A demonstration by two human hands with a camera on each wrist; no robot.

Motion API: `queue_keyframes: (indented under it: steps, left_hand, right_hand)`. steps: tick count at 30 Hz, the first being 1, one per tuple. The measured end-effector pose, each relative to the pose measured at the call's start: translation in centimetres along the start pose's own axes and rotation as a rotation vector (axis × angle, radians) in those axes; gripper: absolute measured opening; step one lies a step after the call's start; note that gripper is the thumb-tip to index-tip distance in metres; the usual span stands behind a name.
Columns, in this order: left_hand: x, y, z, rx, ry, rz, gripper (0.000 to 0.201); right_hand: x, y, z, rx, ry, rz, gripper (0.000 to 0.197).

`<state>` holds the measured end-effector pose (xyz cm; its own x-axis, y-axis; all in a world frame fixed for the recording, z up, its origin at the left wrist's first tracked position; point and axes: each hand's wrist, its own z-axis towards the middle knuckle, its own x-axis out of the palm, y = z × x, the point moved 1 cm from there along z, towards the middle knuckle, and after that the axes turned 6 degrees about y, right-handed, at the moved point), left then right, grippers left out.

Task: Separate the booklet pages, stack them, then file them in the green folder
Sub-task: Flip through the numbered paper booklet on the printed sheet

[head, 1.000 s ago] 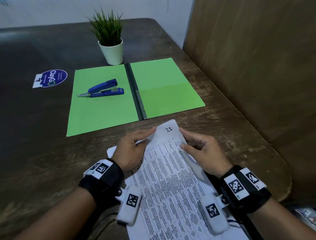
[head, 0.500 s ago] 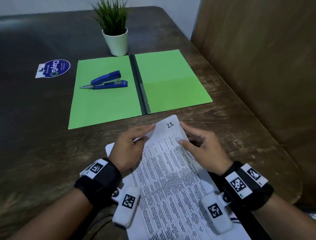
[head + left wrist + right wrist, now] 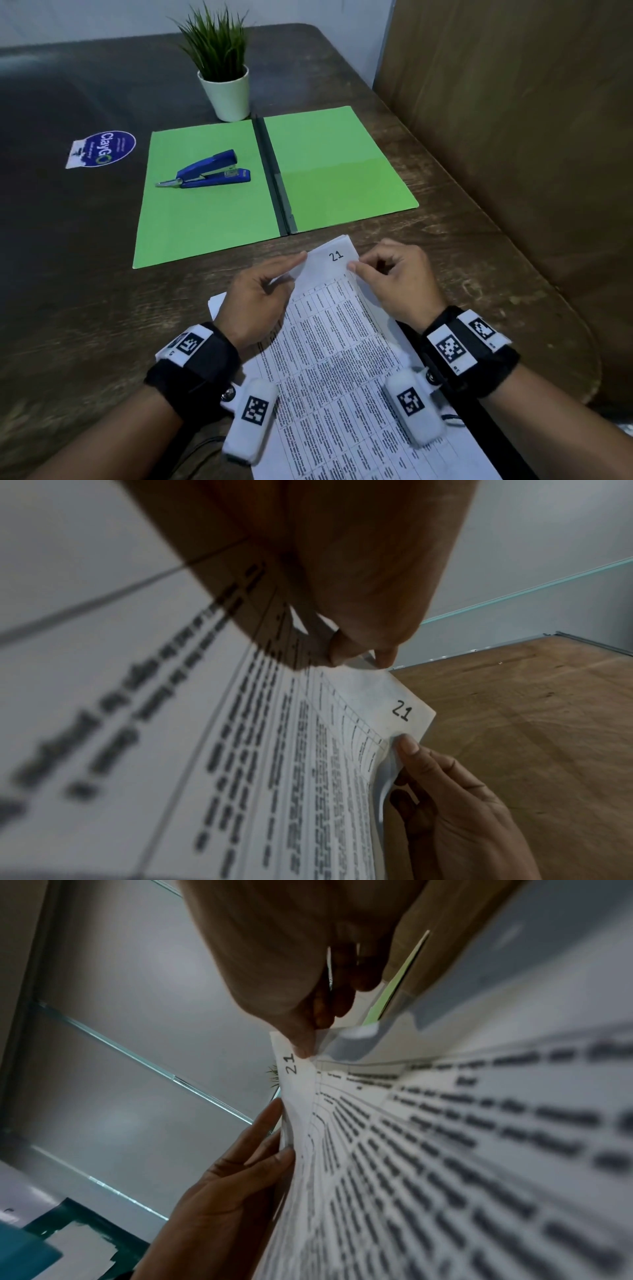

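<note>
Right hand (image 3: 397, 284) fingers now curled, pinching the booklet (image 3: 342, 342) far corner; left hand (image 3: 260, 298) pinches opposite. Thin, floppy pages, probably stapled there; best gripped at the corner.

A dark wooden table (image 3: 85, 274) with a worn grain – a potted plant (image 3: 224, 68) in a white pot stands toward its far edge. A blue stapler (image 3: 209, 170) lies closed nearer in, and a blue-and-white ClayGo sticker (image 3: 102, 149) sits off to its left – a brown wooden panel (image 3: 513, 137) rises along the table's right side
</note>
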<state>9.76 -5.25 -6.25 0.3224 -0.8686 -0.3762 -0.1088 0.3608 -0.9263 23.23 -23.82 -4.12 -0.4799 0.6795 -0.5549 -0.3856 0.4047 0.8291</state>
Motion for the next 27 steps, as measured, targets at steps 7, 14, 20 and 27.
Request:
queue_keyframes:
  steps: [7, 14, 20, 27]
  left_hand:
    - [-0.4, -0.4, 0.6, 0.017, 0.054, -0.028, 0.056]
    - [-0.5, 0.5, 0.5, -0.036, -0.009, -0.031, 0.023]
    - [-0.7, 0.9, 0.8, -0.064, 0.036, -0.020, 0.022]
    - [-2.4, 1.2, 0.9, -0.111, 0.151, -0.191, 0.029]
  right_hand:
    - [0.4, -0.6, 0.2, 0.014, 0.047, 0.128, 0.012]
    - [0.4, -0.7, -0.2, 0.002, -0.017, 0.403, 0.029]
    - [0.7, -0.3, 0.1, 0.078, 0.059, 0.511, 0.035]
    - [1.7, -0.4, 0.1, 0.187, 0.202, 0.513, 0.028]
